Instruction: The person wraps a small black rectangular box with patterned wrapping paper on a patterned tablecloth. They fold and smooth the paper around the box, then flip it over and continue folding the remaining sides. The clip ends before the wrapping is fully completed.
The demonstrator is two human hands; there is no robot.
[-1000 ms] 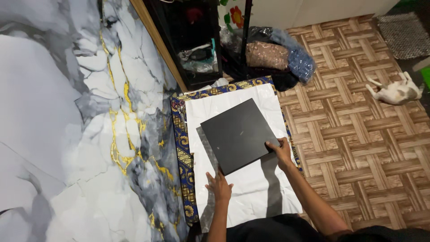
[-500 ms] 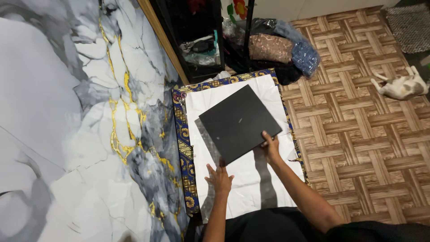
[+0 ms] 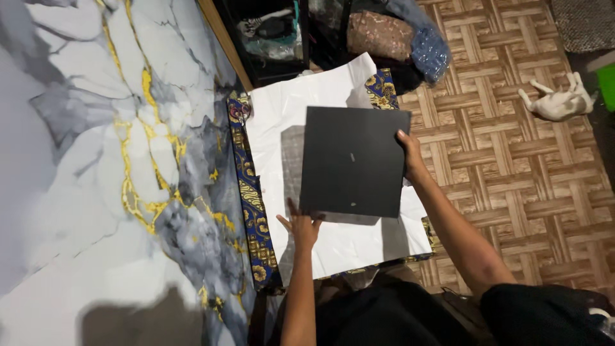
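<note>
Floor [image 3: 512, 160] is that brown woven-pattern vinyl. A blue and gold patterned cloth [image 3: 246, 192] is spread on it along the left wall, with a white sheet [image 3: 282, 109] on top. A cat [image 3: 556, 102] is sprawled on the floor's far right side, bags [image 3: 397, 35] at the far edge.

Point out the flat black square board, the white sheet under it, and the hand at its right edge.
Flat black square board [image 3: 354, 160], head view, middle of its face.
White sheet [image 3: 272, 115], head view, bare upper-left part.
Right hand [image 3: 410, 154], head view, back of the hand.
</note>
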